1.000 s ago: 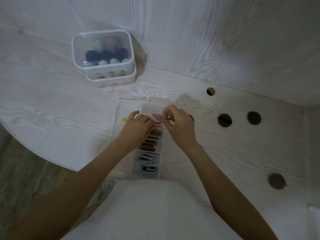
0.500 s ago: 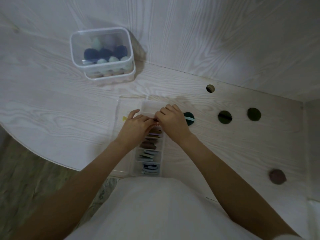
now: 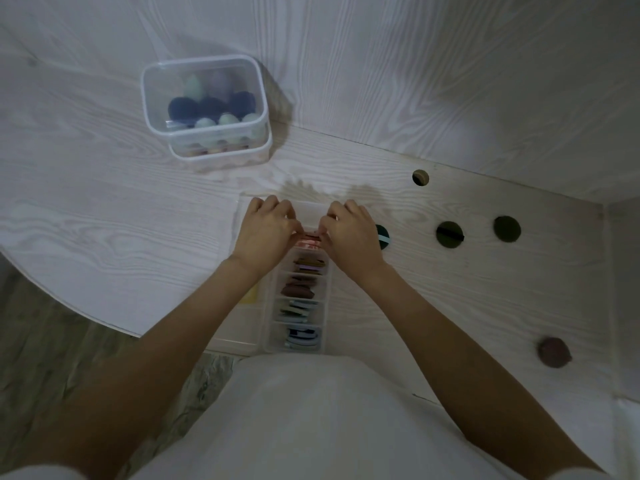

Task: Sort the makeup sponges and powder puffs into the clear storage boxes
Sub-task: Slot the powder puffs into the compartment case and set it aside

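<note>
**Both hands seating a pink puff at the far end of the divided box**

From here I see my left hand [image 3: 265, 232] and right hand [image 3: 349, 233] meeting over the far compartment of the long divided box [image 3: 327, 289]. The fingers of both curl down and seem to pinch a thin pink puff [image 3: 308, 241] from either side; fingertip contact is hidden under the knuckles, so I judge that rather than see it. The box runs lengthwise away from me, its nearer compartments already packed with flat puffs standing on edge, brown, green and blue.

The loose puffs left to sort all lie to the right: a teal puff [image 3: 383, 235] just beside my right hand, a strapped dark green puff [image 3: 449, 235] and an olive puff [image 3: 507, 229] farther out, and a brown puff [image 3: 553, 352] well apart near the table edge. My right hand is plainly nearer them.

They look soft, round and matte. The clear tub [image 3: 206, 109] of egg-shaped sponges sits far left on pale wood-grain table [image 3: 104, 216].
</note>
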